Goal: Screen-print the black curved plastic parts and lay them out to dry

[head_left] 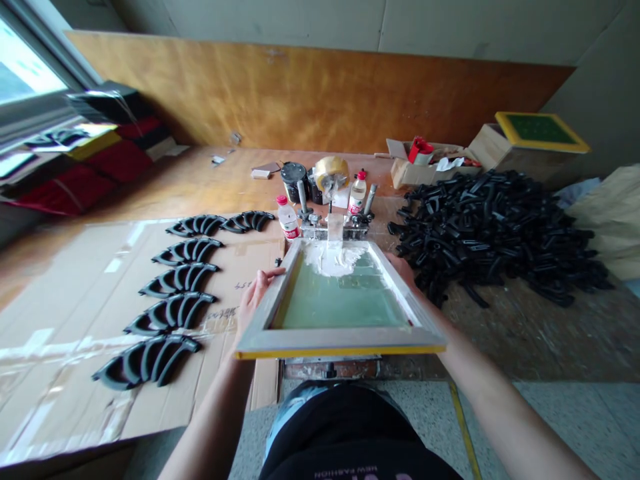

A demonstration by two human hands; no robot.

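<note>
A wooden-framed printing screen (340, 339) with green mesh and white ink (335, 259) piled at its far end is tilted up toward me, hinged at a metal clamp (334, 227). My left hand (254, 298) grips the frame's left rail, fingers curled over its edge. My right hand (403, 267) lies at the right rail, mostly hidden behind the frame. A squeegee stands in the ink at the far end.
Groups of curved black plastic parts (173, 310) lie in rows on taped cardboard (75, 333) to the left. A big heap of the same black parts (495, 230) fills the right. Bottles (289, 219), a tape roll (331, 172), ink tubs and boxes (425, 167) stand behind.
</note>
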